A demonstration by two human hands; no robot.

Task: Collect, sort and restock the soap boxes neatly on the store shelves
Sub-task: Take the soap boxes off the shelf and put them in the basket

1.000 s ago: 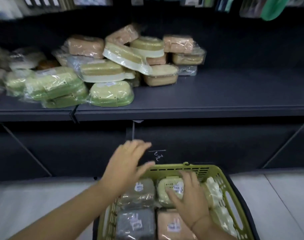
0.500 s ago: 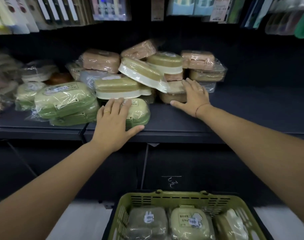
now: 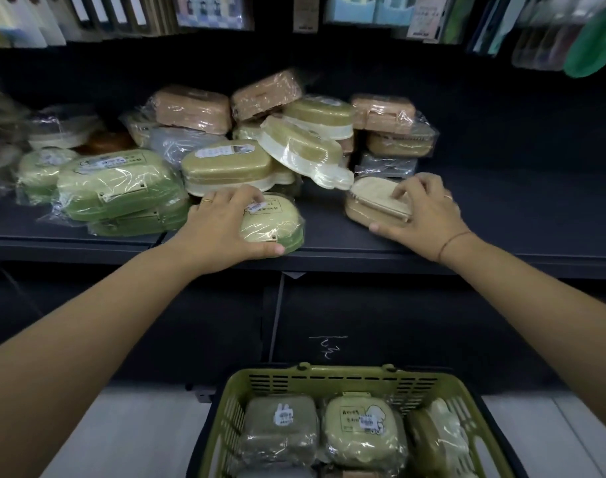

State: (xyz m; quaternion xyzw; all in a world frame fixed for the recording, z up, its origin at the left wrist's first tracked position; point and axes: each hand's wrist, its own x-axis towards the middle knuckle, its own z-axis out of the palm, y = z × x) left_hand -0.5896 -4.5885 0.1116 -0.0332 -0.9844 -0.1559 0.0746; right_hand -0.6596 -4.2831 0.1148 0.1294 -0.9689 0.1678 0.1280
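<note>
1. The right hand (image 3: 424, 215) has drawn a beige soap box (image 3: 367, 198) out of the pile (image 3: 294, 143), forward along the shelf (image 3: 518, 222).
2. Its grip clasps that box; the left hand (image 3: 222, 222) curls round a green soap box (image 3: 277, 225) at the shelf's front edge.
3. Both probably want lifting level, clear of the pile.

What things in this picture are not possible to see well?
Head view only:
- Green box label: too small; left hand partly covers it.
- Beige box: right hand hides its right end.
- Basket: cut by bottom edge.
- Far-left shelf boxes: blurred.
</note>
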